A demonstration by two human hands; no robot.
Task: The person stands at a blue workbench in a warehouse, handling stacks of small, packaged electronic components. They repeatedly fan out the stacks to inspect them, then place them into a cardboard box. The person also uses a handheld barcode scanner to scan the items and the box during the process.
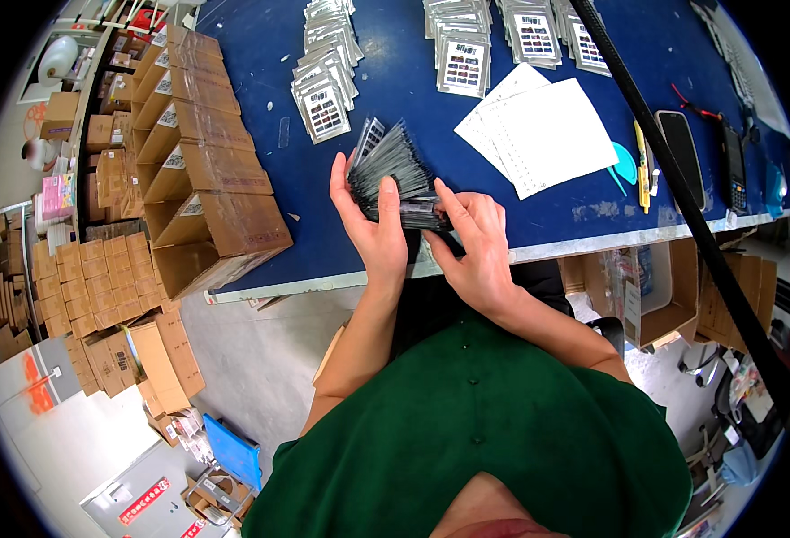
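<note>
A fanned stack of thin, glossy packets (395, 157) is between my hands, close to the front edge of the blue table (314, 206). My left hand (377, 224) grips the stack, thumb across its face and fingers along the left side. My right hand (476, 242) has its fingers closed on the stack's lower right end. Above the stack, piles of light packets with printed grids (323, 103) lie in rows, with more piles (462, 63) at the back centre and right. White paper sheets (547, 134) lie to the right of my hands.
Open cardboard boxes (220, 224) line the left. On the right lie a yellow pen (642, 179), a phone (677, 157), a teal disc (625, 163) and a handheld device (732, 166). A black bar (709, 251) crosses the right. Stacked cartons (95, 282) and boxes (646, 296) stand beside the table.
</note>
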